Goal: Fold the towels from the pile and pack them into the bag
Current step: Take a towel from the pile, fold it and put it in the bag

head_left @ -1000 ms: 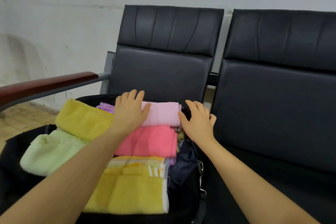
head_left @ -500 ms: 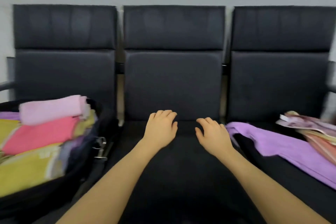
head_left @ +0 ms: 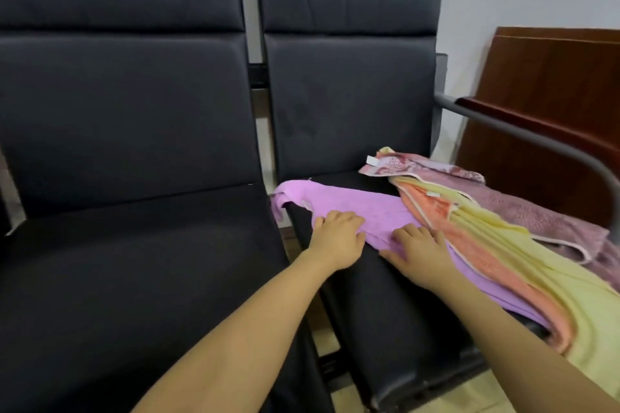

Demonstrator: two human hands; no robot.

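Note:
A purple towel (head_left: 355, 203) lies spread across the right seat (head_left: 385, 305), with one corner hanging over the seat's left edge. My left hand (head_left: 337, 240) grips its near edge with curled fingers. Just to the right, my right hand (head_left: 419, 253) rests on the same towel, beside the pile. The pile holds an orange towel (head_left: 469, 245), a pale yellow towel (head_left: 536, 275) and a mauve towel (head_left: 543, 211), all unfolded and overlapping. The bag is out of view.
A black padded seat (head_left: 141, 278) stands to the left with nothing on it. A grey metal armrest (head_left: 536, 137) curves along the right side, with a brown wooden panel (head_left: 553, 77) behind it. Pale floor shows between and under the seats.
My view swung right from the packed bag to the pile on the right seat. Both hands left the pink towels in the bag, crossed the middle seat and landed on the purple towel.

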